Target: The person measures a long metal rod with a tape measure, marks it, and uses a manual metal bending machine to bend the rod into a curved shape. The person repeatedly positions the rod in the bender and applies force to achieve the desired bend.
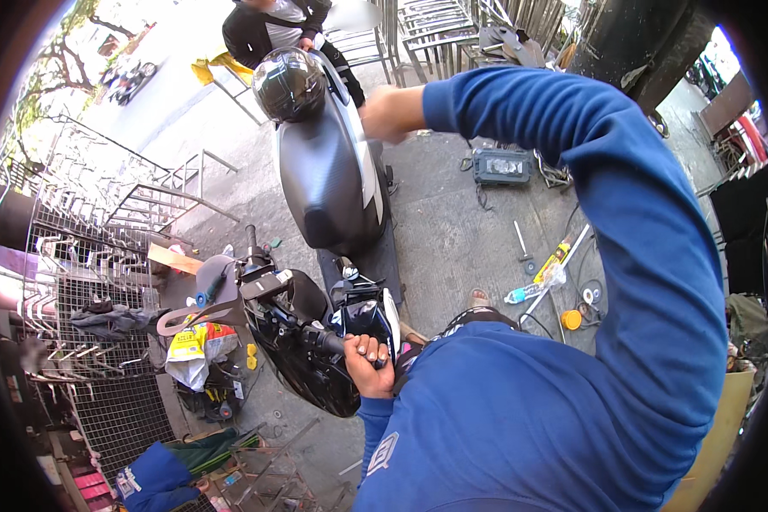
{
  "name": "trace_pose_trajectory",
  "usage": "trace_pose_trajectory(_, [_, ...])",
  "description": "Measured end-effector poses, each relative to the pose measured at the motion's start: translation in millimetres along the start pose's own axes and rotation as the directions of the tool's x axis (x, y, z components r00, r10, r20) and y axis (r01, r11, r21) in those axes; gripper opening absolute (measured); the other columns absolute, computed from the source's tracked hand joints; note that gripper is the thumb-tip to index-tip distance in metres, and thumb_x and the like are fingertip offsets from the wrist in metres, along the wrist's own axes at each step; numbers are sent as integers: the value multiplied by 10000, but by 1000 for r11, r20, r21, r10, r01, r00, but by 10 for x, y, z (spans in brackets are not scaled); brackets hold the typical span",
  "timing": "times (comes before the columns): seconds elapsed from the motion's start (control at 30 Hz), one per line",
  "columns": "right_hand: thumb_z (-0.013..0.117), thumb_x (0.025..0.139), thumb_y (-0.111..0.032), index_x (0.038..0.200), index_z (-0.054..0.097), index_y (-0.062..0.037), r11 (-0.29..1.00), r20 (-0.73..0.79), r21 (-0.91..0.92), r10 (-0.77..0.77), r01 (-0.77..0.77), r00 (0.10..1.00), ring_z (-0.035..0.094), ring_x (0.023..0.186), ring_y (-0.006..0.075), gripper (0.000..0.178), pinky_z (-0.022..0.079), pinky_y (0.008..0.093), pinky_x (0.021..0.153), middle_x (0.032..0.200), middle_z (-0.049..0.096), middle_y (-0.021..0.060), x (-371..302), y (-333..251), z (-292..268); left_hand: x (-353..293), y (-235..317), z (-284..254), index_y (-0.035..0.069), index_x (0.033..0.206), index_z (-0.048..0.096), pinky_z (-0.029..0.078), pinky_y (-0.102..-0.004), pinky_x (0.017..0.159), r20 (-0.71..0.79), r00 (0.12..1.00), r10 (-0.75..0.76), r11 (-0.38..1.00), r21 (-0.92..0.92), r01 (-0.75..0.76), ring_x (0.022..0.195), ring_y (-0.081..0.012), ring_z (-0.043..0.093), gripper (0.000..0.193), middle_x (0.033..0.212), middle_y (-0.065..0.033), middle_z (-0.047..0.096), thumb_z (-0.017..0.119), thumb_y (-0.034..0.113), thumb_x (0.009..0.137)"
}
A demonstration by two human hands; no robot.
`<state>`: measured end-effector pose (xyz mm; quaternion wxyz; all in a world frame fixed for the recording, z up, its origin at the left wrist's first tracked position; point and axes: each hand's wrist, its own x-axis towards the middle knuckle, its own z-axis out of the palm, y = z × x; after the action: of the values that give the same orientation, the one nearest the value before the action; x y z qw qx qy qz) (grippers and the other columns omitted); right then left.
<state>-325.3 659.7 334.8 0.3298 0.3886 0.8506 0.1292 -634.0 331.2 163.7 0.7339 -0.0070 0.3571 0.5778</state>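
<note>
A dark scooter stands upright in front of me, its long black seat (320, 179) stretching away from the handlebar. My left hand (369, 363) is wrapped round the black handlebar grip (322, 340). The right arm reaches far forward in a blue sleeve. At its end, my right hand (392, 114) is beside the rear of the seat, near the pale side panel (369, 171). Its fingers are smeared and partly hidden, so I cannot tell whether they grip anything. A glossy black helmet (288, 85) rests at the seat's far end.
Behind the scooter is another person (273, 30) in a dark jacket. To the right on the concrete lie a grey case (501, 166), a plastic bottle (523, 294), an orange lid-like disc (571, 319) and cables. Metal frames (166, 200) and wire mesh racks (119, 418) line the left.
</note>
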Motion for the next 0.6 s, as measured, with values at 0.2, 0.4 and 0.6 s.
trace_pose_trajectory(0.2, [669,856,-240,840,789,-204,941,-169,-295,119,-165,978,703,748,250,126,527,456,596,810,723,24,-39,363,106,17,11,43,175,1022,492,377,-276,450,-93,994,-50,996,-74,43,507,-60,395,62,637,65,364,524,128,998])
trace_pose_trajectory(0.4, [701,881,-381,972,785,-51,831,628,553,-459,55,628,705,765,238,352,563,418,722,871,757,108,-446,-1048,1420,-42,55,90,180,840,458,371,-259,476,-109,993,-36,999,36,40,498,-56,383,179,628,75,367,511,156,1009])
trace_pose_trajectory(0.6, [623,870,-235,1298,696,-146,229,17,963,-584,144,812,723,763,229,443,570,386,709,885,773,125,-504,-2698,1157,-66,98,155,165,858,458,381,-285,469,-121,993,-17,995,95,28,511,-70,404,167,657,65,392,514,178,1015])
